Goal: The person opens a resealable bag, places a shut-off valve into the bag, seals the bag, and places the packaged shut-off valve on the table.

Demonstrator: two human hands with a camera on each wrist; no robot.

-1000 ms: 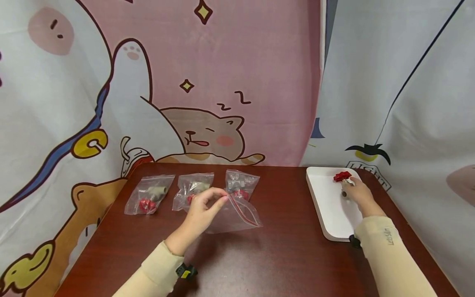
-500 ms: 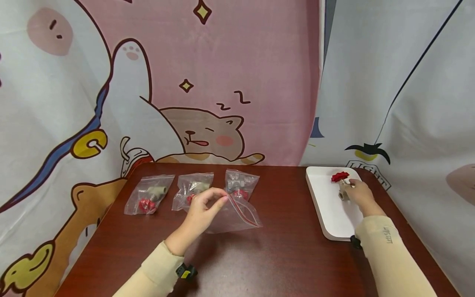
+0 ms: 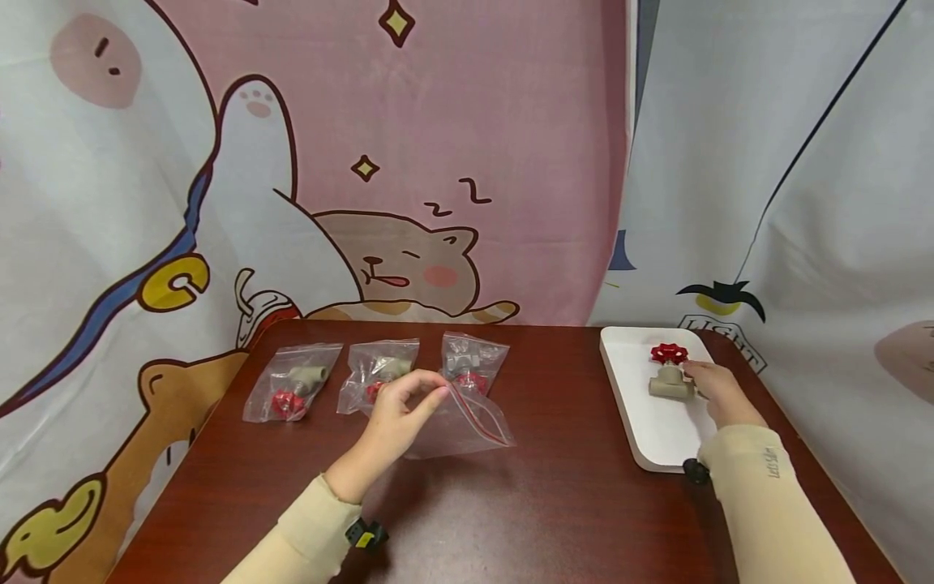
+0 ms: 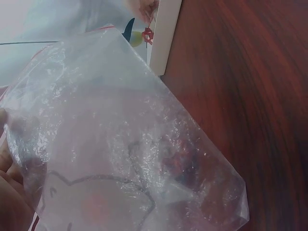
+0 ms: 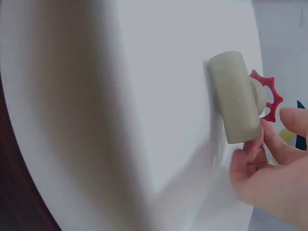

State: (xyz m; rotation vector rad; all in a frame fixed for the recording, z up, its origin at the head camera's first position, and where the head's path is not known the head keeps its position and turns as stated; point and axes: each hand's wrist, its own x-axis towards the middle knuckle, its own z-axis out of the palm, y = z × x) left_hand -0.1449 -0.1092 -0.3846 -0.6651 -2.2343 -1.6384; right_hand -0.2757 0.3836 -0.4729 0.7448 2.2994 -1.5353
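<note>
My left hand (image 3: 394, 418) pinches the rim of a clear zip-lock bag (image 3: 456, 430) with a red seal line. In the left wrist view, the bag (image 4: 120, 115) hangs thin, its wall wrinkled, with background shapes showing through. At the right, my right hand (image 3: 718, 393) is at a beige stop valve (image 3: 670, 384) with a red handwheel (image 3: 669, 353). The valve is in the white tray (image 3: 660, 434), wheel toward the far side. In the right wrist view, curled fingers (image 5: 252, 151) hold the near end of the valve (image 5: 234, 98), the thumb lying beside the handwheel.
Across the back of the brown table (image 3: 554, 503) lie bagged valves with red wheels: a left bag (image 3: 292, 385), a middle bag (image 3: 379, 369) and a right bag (image 3: 474, 361), partly behind the held bag. A cartoon-printed cloth (image 3: 540, 162) hangs behind the table.
My right hand has turned the valve in the tray, so its beige body now lies crosswise with the red wheel at the far side. The left hand and its bag have stayed still.
</note>
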